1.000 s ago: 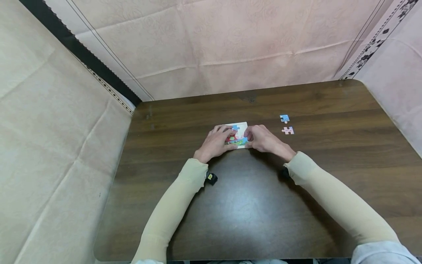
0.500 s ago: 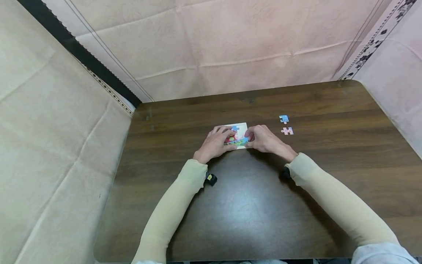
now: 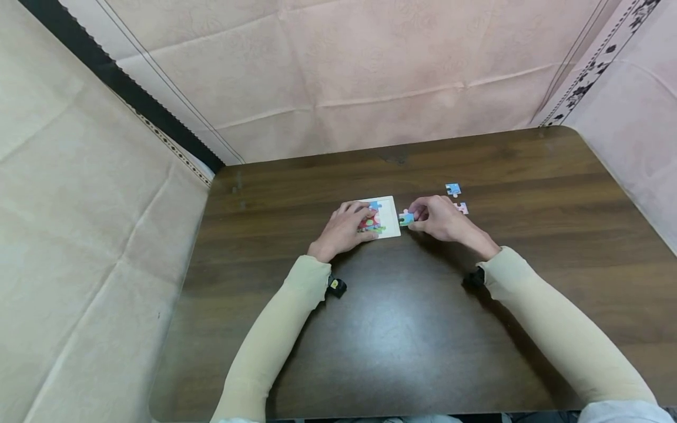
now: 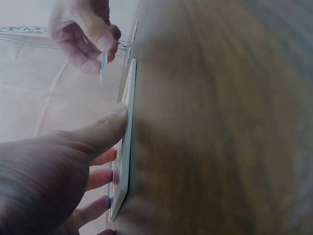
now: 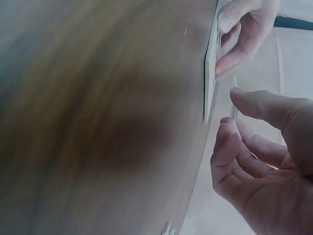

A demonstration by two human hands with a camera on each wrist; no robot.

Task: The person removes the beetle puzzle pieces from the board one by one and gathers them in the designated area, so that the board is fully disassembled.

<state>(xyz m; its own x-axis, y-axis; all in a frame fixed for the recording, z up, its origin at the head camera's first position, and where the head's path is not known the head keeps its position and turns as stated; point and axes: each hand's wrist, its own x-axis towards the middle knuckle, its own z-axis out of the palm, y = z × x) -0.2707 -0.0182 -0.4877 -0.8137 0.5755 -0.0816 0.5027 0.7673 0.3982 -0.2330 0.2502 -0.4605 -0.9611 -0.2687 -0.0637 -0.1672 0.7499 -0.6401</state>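
Observation:
A small white-edged puzzle board [image 3: 391,218] lies on the table, its left part filled with colorful pieces and its right part bare white. My left hand [image 3: 345,228] rests on the board's left side; the left wrist view has its thumb at the near edge and its fingers spread over the top. Just right of the board, my right hand [image 3: 443,218] pinches a blue and green puzzle piece [image 3: 405,219] between thumb and fingertips. Both wrist views show that piece edge-on, raised off the tabletop.
Two loose pieces lie beyond my right hand: a blue one [image 3: 453,189] and a pink one [image 3: 462,208], partly hidden by the hand. The brown wooden table [image 3: 296,194] ends at a light cloth curtain [image 3: 370,76] behind and at the sides.
My right hand has moved right, off the board, and carries the blue and green puzzle piece, baring the board's right side. My left hand stays on the board.

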